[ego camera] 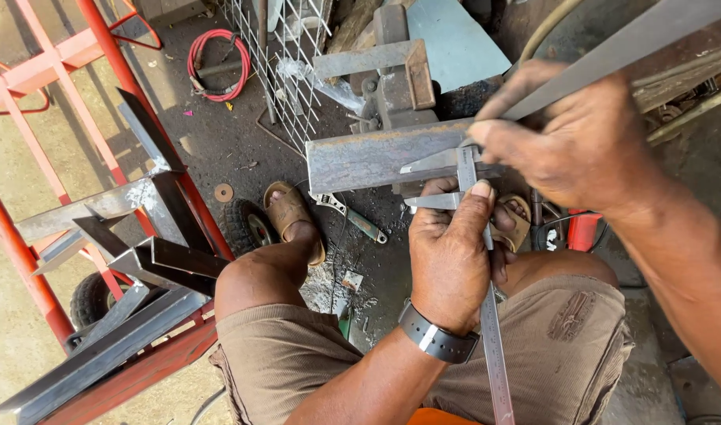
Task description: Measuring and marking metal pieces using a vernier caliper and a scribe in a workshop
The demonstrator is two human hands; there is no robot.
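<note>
My left hand (451, 256) grips a steel vernier caliper (486, 315), thumb on its slider, with the jaws set against the end of a rusty flat steel bar (368, 160). The bar lies across a bench vise (396, 83). My right hand (569, 138) rests on the bar's right end and pinches a long grey metal strip (620, 51) that runs up to the right. A dark watch is on my left wrist. My knees in tan shorts are below the hands.
An orange metal cart (53, 142) at left carries several steel angle pieces (132, 260). An adjustable wrench (352, 216) lies on the floor by my sandalled foot (293, 220). A red hose coil (218, 63) and wire mesh (285, 55) stand behind.
</note>
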